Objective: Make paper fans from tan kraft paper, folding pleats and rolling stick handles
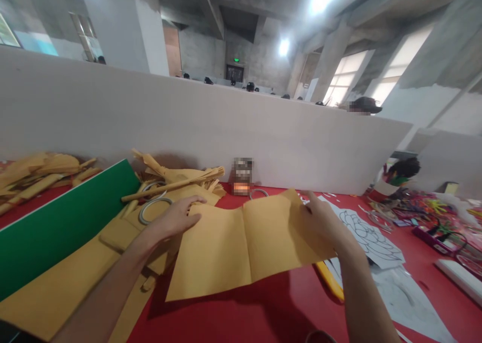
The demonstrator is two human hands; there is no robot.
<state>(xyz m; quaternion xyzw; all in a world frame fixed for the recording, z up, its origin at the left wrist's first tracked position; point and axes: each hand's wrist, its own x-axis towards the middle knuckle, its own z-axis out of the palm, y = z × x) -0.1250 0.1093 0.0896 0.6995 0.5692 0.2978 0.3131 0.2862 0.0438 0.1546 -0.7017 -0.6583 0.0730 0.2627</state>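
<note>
A sheet of brown kraft paper (214, 252) with a crease down its middle is held up over the red table. At its upper left edge, my left hand (184, 215) pinches it between thumb and fingers. My right hand (320, 215) grips the sheet near its upper right side, with some fingers hidden behind the hand and paper. To the right of the sheet, partly under it, lies a yellow-handled tool (330, 282). A roll of tape (153, 211) lies by my left forearm on more brown paper.
A green board (71, 222) leans at the left among brown paper pieces and rolls (176, 180). White partitions (181, 122) stand behind the red table (211, 318). Rightward are a flower line drawing (371, 235), a pen cup (384, 187), and a purple box (433, 240).
</note>
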